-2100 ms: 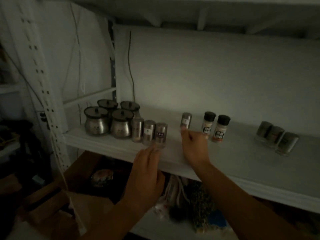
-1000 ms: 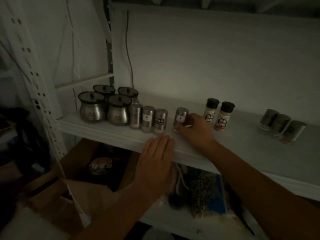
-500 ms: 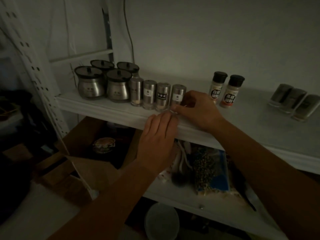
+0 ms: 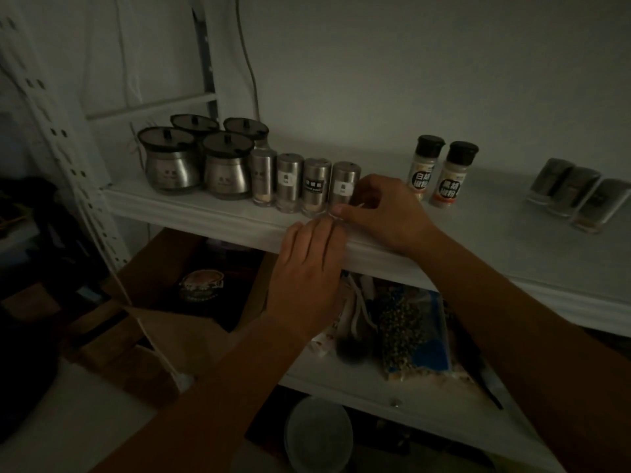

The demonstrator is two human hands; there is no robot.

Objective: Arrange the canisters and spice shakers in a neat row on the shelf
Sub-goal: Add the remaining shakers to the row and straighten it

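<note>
Dim white shelf (image 4: 218,213): an upright steel shaker (image 4: 345,186) was gripped by the right hand (image 4: 382,213) beside the row; the left hand (image 4: 307,271), loosely open, was rested just below.

We see only our own two arms and hands, the left hand (image 4: 307,268) and the right hand (image 4: 386,213), each on a long forearm that runs in from the bottom edge of the view. Both forearms are bare as far as they show, with no sleeve or cuff in view, and we make out no watch, ring, band or glove on either wrist or hand. The light is dim, so finer marks on nails and knuckles cannot be told.
</note>
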